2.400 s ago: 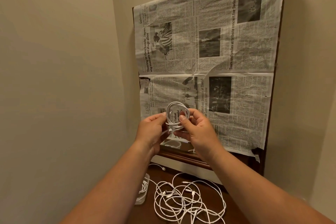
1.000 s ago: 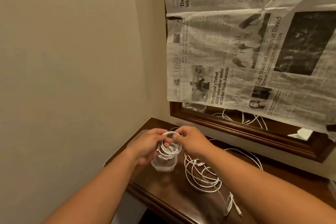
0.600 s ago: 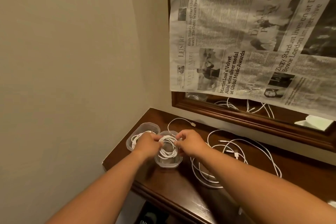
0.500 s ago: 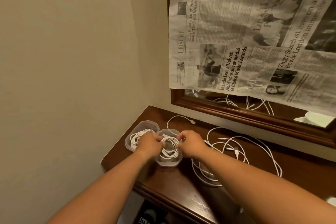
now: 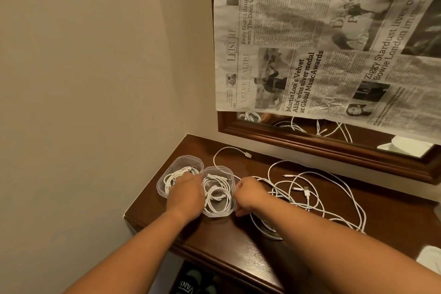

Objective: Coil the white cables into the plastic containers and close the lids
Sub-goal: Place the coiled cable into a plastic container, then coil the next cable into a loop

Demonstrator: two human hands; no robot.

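A coiled white cable point(image 5: 217, 194) is seen in a clear, rounded plastic container point(image 5: 219, 214) on the glossy wooden counter point(image 5: 226, 241), flanked at nine o'clock by the left hand point(image 5: 186, 194) and at three by the right hand point(image 5: 248, 191); neither grip can be made out.

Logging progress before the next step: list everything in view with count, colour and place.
plastic containers: two, clear, side by side, table's left end, lidless
coiled cables: two, white, one in each container
loose cables: one tangle, white, table right of containers
table: one, dark wood, against the wall
newspaper: one spread, black and white, hanging over the mirror
mirror frame: one, dark wood, behind the table
shoe: one seen, dark, below table's front edge
left hand: one, across both containers' adjoining rims
right hand: one, beside the right container's outer wall
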